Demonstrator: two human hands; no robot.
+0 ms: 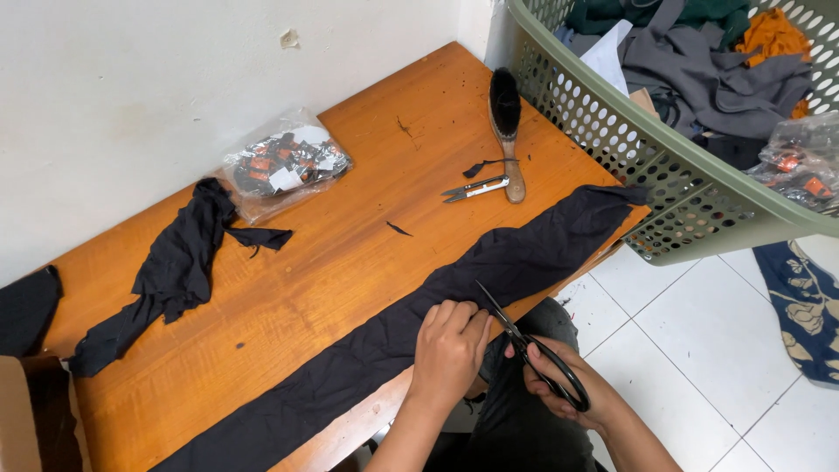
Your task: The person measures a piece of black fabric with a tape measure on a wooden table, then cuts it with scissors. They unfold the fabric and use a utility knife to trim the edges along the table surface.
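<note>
A long strip of black fabric (524, 249) lies along the near edge of the wooden table (350, 262). My left hand (448, 350) presses down on the strip near its middle, fingers curled over the cloth. My right hand (572, 385) holds black scissors (533, 354) by the handles, just off the table edge. The blades point up and left and touch the fabric right beside my left hand's fingers.
A bundle of black cloth scraps (170, 271) lies at the left. A clear bag of small orange and black items (280, 166), thread snips (474, 188) and a wooden brush (507, 131) sit further back. A green laundry basket (664, 175) of clothes stands at the right.
</note>
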